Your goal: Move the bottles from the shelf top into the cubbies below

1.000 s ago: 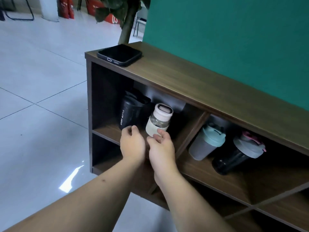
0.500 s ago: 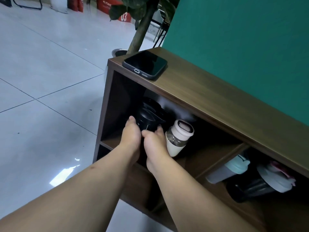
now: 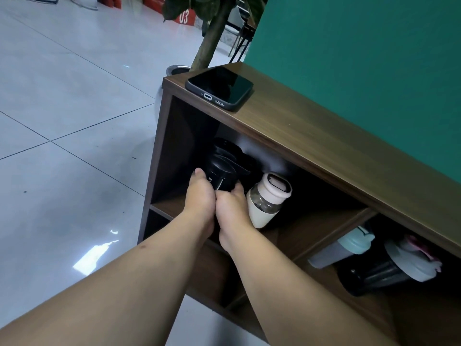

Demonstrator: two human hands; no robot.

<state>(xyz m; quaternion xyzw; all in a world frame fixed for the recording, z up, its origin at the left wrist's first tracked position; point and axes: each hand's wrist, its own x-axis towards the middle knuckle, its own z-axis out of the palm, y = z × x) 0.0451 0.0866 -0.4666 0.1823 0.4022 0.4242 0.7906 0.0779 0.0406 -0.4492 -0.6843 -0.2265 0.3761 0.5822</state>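
A black sport bottle (image 3: 220, 169) stands in the upper left cubby of the brown wooden shelf (image 3: 321, 156). My left hand (image 3: 200, 196) and my right hand (image 3: 233, 208) both wrap around its lower body, side by side. Just right of my right hand, in the same cubby, a cream-capped bottle with a clear middle (image 3: 268, 199) leans to the right. In the neighbouring cubby a grey shaker with a mint lid (image 3: 344, 248) and a dark shaker with a white and pink lid (image 3: 389, 268) stand partly hidden under the shelf top.
A black phone (image 3: 219, 87) lies on the shelf top's left end. A green wall (image 3: 361, 58) rises behind the shelf. A potted plant's trunk (image 3: 210, 38) stands behind the left corner. Pale tiled floor (image 3: 62, 121) spreads to the left.
Both hands left the cream-capped bottle and moved left onto the black bottle. The view shifted so the shelf sits further right and closer.
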